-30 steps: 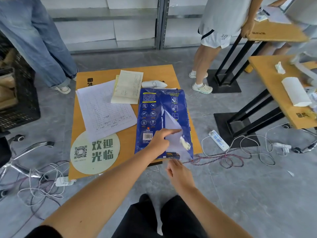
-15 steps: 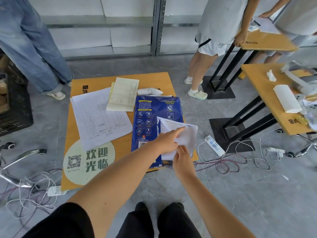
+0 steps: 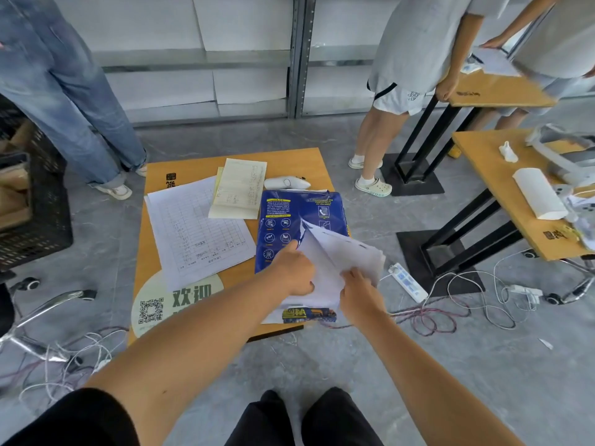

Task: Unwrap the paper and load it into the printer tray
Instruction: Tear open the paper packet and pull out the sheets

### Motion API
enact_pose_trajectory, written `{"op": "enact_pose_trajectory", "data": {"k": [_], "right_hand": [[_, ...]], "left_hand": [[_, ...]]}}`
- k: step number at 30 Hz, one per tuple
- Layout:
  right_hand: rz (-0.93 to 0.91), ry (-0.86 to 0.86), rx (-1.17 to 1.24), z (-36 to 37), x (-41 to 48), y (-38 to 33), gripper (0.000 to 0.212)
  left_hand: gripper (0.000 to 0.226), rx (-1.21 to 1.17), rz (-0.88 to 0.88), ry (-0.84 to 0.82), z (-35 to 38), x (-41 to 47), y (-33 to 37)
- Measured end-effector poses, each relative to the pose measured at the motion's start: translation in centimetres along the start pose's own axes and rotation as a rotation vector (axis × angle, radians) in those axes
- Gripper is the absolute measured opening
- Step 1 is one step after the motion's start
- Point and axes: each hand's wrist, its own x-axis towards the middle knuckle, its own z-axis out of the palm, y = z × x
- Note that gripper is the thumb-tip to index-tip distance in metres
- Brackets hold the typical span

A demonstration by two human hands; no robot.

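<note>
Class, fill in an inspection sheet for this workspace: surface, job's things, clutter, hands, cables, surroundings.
Surface: small wooden table, mostly covered.
Job's things: blue ream lying flat, wrapper flap torn open and lifted; no printer seen.
Clutter: form sheet, notepad, white controller, round sign.
Hands: left hand presses the ream; right hand grips the flap.
Cables: power strip and tangled cords on the floor to the right; more cords to the left.
Surroundings: people standing, more tables, black crate.
</note>
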Motion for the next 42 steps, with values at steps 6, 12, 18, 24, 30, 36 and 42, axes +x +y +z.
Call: {"op": "enact_pose_trajectory", "data": {"k": [6, 12, 18, 24, 30, 36, 42], "right_hand": [[0.205, -0.146, -0.020, -1.0, 0.3, 0.4, 0.040], [0.326, -0.134, 0.107, -0.9, -0.2, 0.4, 0.037], [0.442, -0.122, 0.395, -0.7, -0.3, 0.3, 0.031], [0.618, -0.032, 0.904, 0.5, -0.3, 0.3, 0.030], [0.686, 0.094, 0.985, 1.4, 0.6, 1.6, 0.007], [0.740, 0.155, 1.123, 0.5, -0.4, 1.3, 0.011], [0.792, 0.189, 1.282, 0.4, -0.4, 1.2, 0.011]], "left_hand": [[0.029, 0.117, -0.160, 0.036, 1.7, -1.7, -4.0], [0.042, -0.138, -0.161, 0.101, 6.2, -4.2, -3.0], [0.015, -0.331, -0.294, 0.213, 9.8, -6.3, -1.7], [0.019, -0.618, -0.497, 0.200, 11.2, -7.2, -0.8], [0.004, -1.318, -0.771, 0.226, 9.5, -6.8, 1.9], [0.026, -1.929, -1.216, 0.326, 8.3, -5.7, 2.2], [0.015, -2.235, -1.315, 0.347, 9.1, -5.7, 0.4]]}}
